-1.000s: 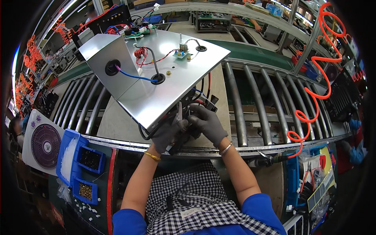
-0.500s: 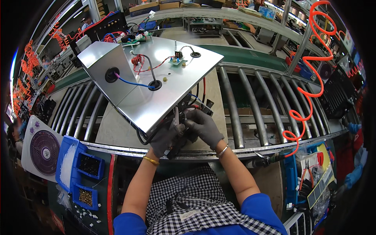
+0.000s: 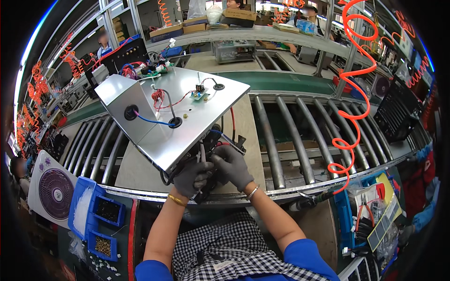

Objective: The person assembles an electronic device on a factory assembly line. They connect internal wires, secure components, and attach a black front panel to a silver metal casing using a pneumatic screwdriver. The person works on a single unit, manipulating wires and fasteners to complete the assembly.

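Note:
A bare metal chassis panel (image 3: 197, 114) stands tilted on a board over the roller conveyor, with a box-shaped metal housing (image 3: 122, 96) at its left. Wires and a small green circuit board (image 3: 200, 96) sit on it. At its near edge, my grey-gloved left hand (image 3: 191, 178) is closed around a slender grey piece (image 3: 203, 152) that points up towards the panel. Beside it, my gloved right hand (image 3: 233, 166) has its fingers curled in among dark parts and wires under the panel edge. What the right fingers hold is hidden.
Steel rollers (image 3: 300, 140) run to both sides. An orange coiled air hose (image 3: 349, 117) hangs at right above a dark power driver (image 3: 304, 202). Blue bins (image 3: 107, 210) of small parts and a fan (image 3: 54, 192) stand at left; a blue tool tray (image 3: 344, 220) is at right.
The view has tilted up and shifted, so the chassis appears lower and further left. Both hands stay at its near edge; the left fingers now show wrapped around the slender grey piece.

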### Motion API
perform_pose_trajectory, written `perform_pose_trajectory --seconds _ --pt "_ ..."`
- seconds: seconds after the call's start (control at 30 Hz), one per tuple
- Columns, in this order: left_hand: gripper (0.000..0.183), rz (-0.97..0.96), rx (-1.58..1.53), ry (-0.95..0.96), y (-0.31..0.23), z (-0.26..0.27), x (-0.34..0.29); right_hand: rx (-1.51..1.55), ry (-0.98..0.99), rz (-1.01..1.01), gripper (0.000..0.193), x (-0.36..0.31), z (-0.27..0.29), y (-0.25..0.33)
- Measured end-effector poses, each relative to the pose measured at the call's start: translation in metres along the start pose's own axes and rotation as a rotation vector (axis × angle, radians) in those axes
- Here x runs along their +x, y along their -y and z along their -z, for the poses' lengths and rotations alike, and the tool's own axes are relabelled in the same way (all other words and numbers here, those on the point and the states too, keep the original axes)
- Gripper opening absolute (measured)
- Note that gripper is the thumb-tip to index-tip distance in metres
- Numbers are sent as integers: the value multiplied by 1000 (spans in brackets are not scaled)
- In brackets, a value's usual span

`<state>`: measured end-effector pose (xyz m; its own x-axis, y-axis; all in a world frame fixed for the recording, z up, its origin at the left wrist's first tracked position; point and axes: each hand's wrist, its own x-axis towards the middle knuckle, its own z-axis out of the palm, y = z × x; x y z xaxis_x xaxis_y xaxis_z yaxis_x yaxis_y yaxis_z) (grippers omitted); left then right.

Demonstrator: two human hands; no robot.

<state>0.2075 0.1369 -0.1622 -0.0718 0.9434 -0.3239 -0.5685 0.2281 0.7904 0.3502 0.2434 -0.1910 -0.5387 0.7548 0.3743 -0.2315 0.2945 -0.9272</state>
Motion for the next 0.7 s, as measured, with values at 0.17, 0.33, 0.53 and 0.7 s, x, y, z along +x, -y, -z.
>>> perform_pose_trajectory --seconds 0.17,0.33,0.53,0.7 --pt "11 -96 -237 11 15 7 1 222 67 -55 20 10 0 -16" --pt "9 -87 -240 -22 15 -2 -2 181 48 -65 15 -7 4 0" --pt "11 -117 -223 -50 12 -10 -4 193 30 -67 13 -19 4 4" --pt "8 -145 -218 -82 8 -28 -5 137 -115 182 16 -7 -14 -21"
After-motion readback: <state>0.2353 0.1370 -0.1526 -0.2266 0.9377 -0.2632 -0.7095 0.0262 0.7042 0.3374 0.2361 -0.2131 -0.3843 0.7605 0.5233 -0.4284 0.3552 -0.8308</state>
